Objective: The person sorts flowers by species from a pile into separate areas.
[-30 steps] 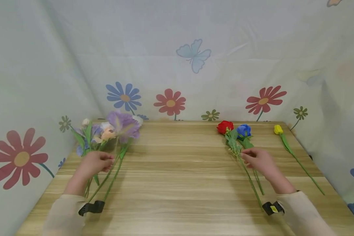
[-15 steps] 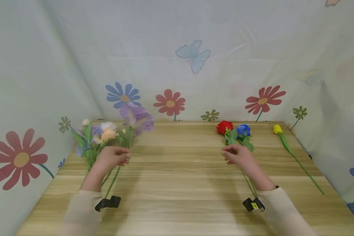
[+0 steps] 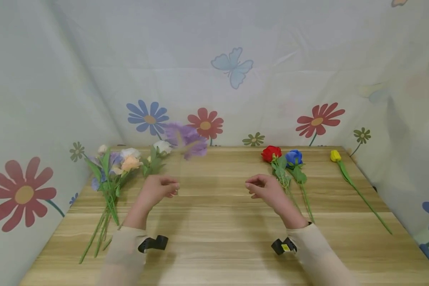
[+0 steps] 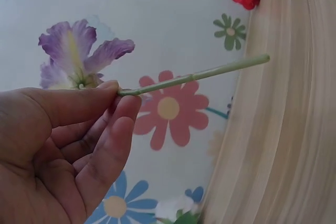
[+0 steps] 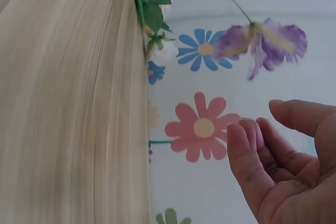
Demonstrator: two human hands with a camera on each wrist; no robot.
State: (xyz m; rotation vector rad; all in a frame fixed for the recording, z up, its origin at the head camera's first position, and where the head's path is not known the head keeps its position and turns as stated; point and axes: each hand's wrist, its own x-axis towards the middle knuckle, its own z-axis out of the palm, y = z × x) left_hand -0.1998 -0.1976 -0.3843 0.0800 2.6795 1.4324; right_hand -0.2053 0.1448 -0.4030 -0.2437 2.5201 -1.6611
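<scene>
My left hand pinches the thin green stem of a purple flower between thumb and fingers, holding it above the middle-left of the wooden table. The bloom stands up and away from the hand. My right hand hovers over the table's middle with loosely curled fingers and holds nothing. In the right wrist view the hand is empty, with the purple flower ahead of it. A red rose and a blue rose lie just right of the right hand.
A bunch of pale flowers with a white bloom lies at the table's left. A yellow tulip lies far right. Flower-printed cloth walls close in the table on three sides.
My left hand lifted the purple flower off the bunch and carried it right. My right hand left the rose stems and moved left toward the middle.
</scene>
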